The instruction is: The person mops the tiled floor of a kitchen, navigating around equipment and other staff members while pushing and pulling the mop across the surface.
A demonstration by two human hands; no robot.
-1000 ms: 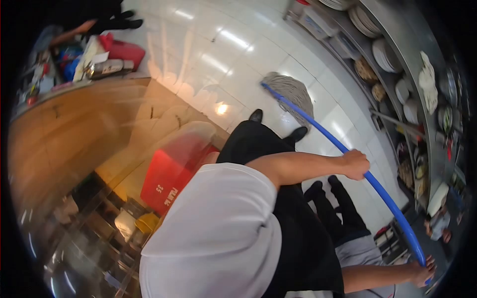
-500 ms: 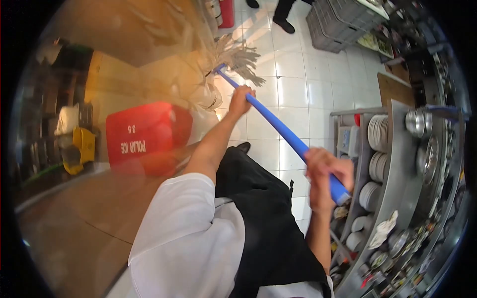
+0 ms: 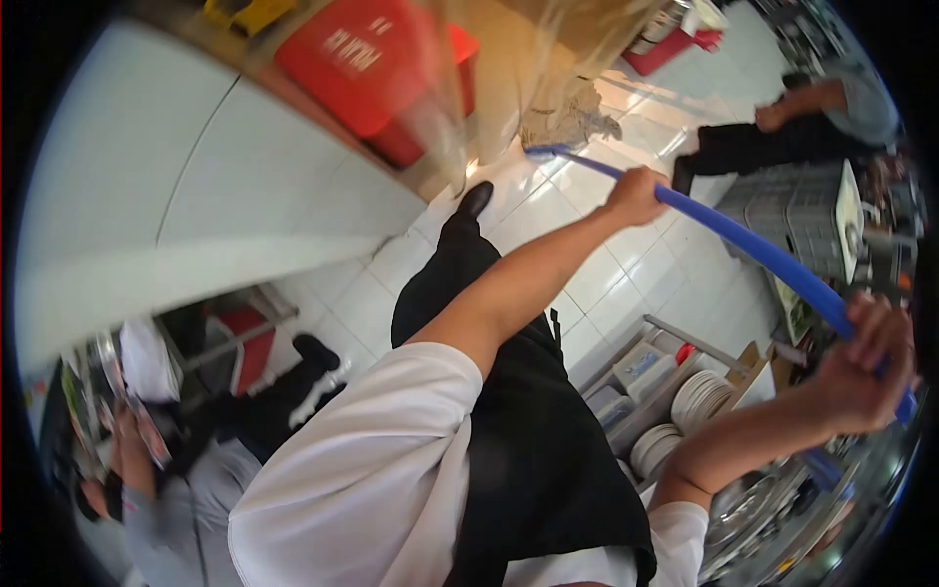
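Observation:
A blue mop handle (image 3: pixel 753 245) runs from the upper middle down to the right edge. My left hand (image 3: pixel 638 197) is wrapped round its middle part. Near its upper end at the right, my right hand (image 3: pixel 866 367) grips the handle with curled fingers, slightly blurred. The pale string mop head (image 3: pixel 572 119) lies on the white tiled floor beside the hanging clear plastic curtain (image 3: pixel 509 68), partly seen through it.
A red box (image 3: pixel 362 59) stands behind the plastic at upper left. Stacked plates (image 3: pixel 702 397) fill a metal shelf at lower right. Grey crates (image 3: pixel 787 210) stand at right. One person (image 3: pixel 831 112) is at upper right, another (image 3: pixel 186 509) at lower left.
The view has turned, and the mop handle with both my hands now sits further right. The mop head appears further right, against the curtain. Two people are now more fully in view.

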